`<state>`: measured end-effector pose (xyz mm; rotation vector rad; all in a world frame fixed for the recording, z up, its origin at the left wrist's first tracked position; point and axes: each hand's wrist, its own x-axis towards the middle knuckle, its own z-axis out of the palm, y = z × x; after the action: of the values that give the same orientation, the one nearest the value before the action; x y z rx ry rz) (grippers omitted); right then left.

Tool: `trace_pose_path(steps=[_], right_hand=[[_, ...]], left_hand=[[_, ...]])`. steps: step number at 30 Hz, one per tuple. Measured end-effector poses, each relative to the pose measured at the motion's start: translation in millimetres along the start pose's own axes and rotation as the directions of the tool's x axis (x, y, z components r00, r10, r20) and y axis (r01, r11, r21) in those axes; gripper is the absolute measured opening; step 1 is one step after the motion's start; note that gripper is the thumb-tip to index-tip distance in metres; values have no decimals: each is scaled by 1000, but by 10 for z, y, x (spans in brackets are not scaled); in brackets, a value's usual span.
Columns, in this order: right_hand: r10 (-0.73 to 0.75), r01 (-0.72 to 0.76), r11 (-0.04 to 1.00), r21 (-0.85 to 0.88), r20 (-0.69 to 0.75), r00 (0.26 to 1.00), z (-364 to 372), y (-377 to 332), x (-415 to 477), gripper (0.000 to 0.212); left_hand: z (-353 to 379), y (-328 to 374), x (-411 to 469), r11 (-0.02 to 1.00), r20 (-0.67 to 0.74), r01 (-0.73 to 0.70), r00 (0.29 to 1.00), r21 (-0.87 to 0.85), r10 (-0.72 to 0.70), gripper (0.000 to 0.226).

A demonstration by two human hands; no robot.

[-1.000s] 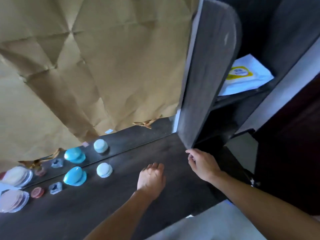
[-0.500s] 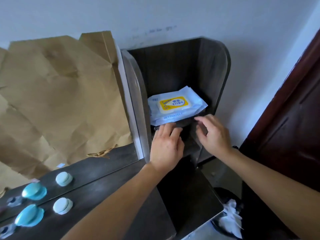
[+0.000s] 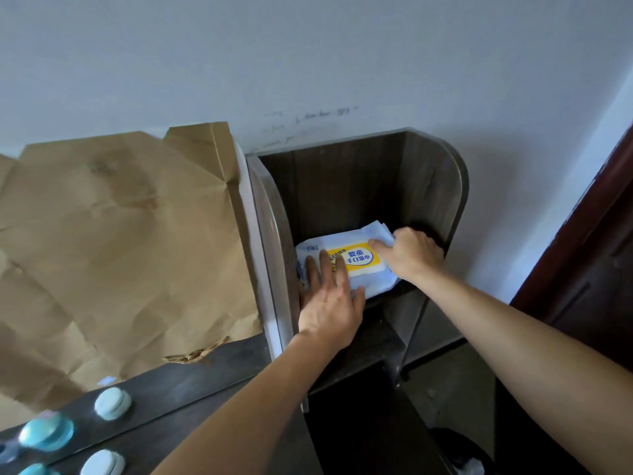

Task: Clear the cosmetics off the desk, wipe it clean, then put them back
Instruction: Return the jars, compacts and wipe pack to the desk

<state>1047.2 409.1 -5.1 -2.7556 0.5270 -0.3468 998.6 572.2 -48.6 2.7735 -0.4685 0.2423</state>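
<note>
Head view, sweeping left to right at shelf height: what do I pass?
Brown paper → shelf's left side panel → left hand → right hand, gripping the wipes pack → dark door.

Dark wood shelf [image 3: 428, 186] carries wipes pk [image 3: 356, 260], flat; dark surface [image 3: 147, 447] w/ pale-blue round case [image 3: 102, 463], bottom-left.

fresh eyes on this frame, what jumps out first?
The white pack of wet wipes with its yellow label, lying in the dark wooden shelf nook right of centre, has both hands on it. The left hand lies flat on its near end, and the right hand grips its far right corner. Crumpled brown paper fills the left side, and round blue cosmetics pots sit on the desk at bottom left.
</note>
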Motion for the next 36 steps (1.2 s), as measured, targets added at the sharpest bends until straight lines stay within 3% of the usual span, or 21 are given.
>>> trace_pose_path(steps=[5,9,14,17,20,22,24,26,28,32,36], right_hand=[[-53,61,979,197,-47,997,44,-114,46,32],[-114,163,864,477,-130,985,-74,-51,-36,37],[-205,325,789,522,-276,939,-451,47,-210,43],[-237,363,759,540,-291,927,-637,278,-419,46],[-307,364,676,640,-204,930,-730,479,-635,46],[-355,323,619,716,-112,928,-663,552,-818,46],[-406,284,594,753,-24,913,-484,594,-1041,45],[-441,231,604,763,79,894,-255,603,-1295,42],[-468,179,617,767,174,866,-35,547,-1541,39],[-535,106,646,756,349,770,392,223,-2010,34],[-605,171,692,701,435,667,802,-245,-2489,38]], left_hand=[[-19,-51,33,999,-45,17,999,-31,-19,69],[-77,-21,-24,997,-176,-12,984,-78,-2,68],[-255,67,-244,997,-271,-69,960,21,72,55],[-271,176,-524,991,-367,-122,921,49,131,40],[-265,267,-820,994,-456,-106,883,31,108,41],[-237,289,-1034,999,-461,-31,887,-27,15,49],[-156,267,-1294,984,-354,81,926,-160,-134,49],[-59,216,-1607,925,-200,202,940,-320,-275,31],[9,127,-1927,888,-175,278,917,-366,-359,18],[70,-172,-2568,850,-209,417,845,-321,-493,22],[3,-559,-3154,776,-206,565,754,-282,-624,20]])
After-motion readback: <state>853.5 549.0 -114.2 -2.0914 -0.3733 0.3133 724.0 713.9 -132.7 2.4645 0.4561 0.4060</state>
